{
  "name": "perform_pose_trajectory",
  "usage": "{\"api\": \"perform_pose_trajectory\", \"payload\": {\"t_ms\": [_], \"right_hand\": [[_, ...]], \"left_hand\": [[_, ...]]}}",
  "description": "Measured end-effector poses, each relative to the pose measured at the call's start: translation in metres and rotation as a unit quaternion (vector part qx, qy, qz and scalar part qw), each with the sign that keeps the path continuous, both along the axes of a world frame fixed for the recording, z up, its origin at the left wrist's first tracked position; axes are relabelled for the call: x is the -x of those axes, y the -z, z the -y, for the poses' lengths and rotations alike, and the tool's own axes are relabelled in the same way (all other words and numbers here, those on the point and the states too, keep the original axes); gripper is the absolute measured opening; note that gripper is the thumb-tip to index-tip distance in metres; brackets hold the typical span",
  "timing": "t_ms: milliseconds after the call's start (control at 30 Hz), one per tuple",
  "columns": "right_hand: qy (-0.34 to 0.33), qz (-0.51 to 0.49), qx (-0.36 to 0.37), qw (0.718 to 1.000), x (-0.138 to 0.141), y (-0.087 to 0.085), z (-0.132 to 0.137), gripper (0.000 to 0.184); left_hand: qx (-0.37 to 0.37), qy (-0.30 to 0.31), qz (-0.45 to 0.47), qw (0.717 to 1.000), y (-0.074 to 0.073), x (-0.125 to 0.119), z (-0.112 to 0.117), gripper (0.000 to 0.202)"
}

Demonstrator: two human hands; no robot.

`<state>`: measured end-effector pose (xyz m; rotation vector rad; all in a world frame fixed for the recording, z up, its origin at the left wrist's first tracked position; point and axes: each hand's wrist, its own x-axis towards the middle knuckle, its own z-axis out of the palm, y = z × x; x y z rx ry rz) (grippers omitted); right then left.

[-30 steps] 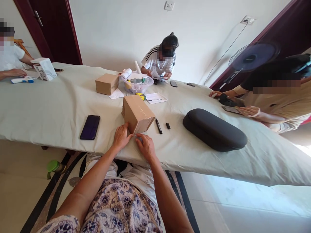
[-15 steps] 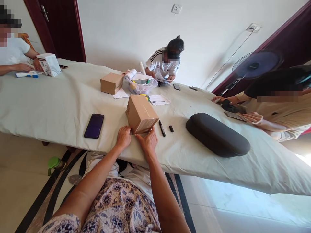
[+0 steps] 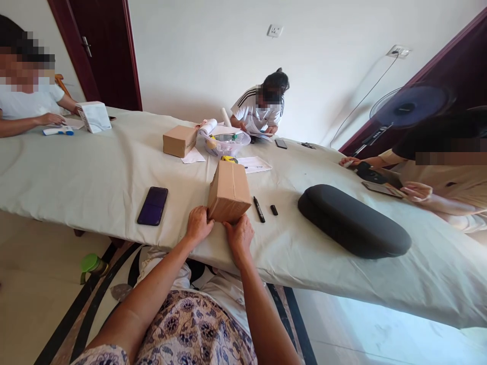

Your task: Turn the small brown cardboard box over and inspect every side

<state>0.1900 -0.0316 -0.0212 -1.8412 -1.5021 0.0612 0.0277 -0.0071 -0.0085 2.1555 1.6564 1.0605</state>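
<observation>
A brown cardboard box [image 3: 230, 191] stands near the front edge of the cloth-covered table [image 3: 95, 172]. My left hand [image 3: 198, 225] grips its near left corner with fingers curled. My right hand [image 3: 240, 234] presses against its near right bottom edge, fingers bent onto the box. Both hands hold the box between them. A black marker [image 3: 259, 209] and its cap [image 3: 274, 210] lie just right of the box. A dark phone [image 3: 152, 205] lies to the left.
A black oval case [image 3: 353, 221] lies at the right. A second cardboard box [image 3: 179, 140], a clear bowl [image 3: 227, 143] and papers [image 3: 254, 163] sit further back. Three other people sit around the table; one at the left is beside a white box [image 3: 94, 116].
The box has been turned so its short face points at me. My right hand moved from the cloth onto the box's near right edge. The view shifted slightly.
</observation>
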Motion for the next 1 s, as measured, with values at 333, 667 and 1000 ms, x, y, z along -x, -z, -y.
{"api": "perform_pose_trajectory", "payload": {"t_ms": [333, 667, 1000], "right_hand": [[-0.091, -0.076, -0.057, 0.991, -0.027, 0.007, 0.003, 0.040], [-0.020, -0.254, -0.155, 0.954, -0.013, -0.046, 0.008, 0.063], [0.004, -0.156, -0.194, 0.969, 0.010, -0.070, -0.018, 0.052]], "left_hand": [[0.017, -0.017, 0.025, 0.999, 0.000, -0.003, 0.002, 0.023], [-0.039, -0.050, 0.249, 0.966, -0.042, -0.009, 0.005, 0.039], [-0.088, 0.004, 0.216, 0.972, -0.058, -0.038, -0.004, 0.037]]}}
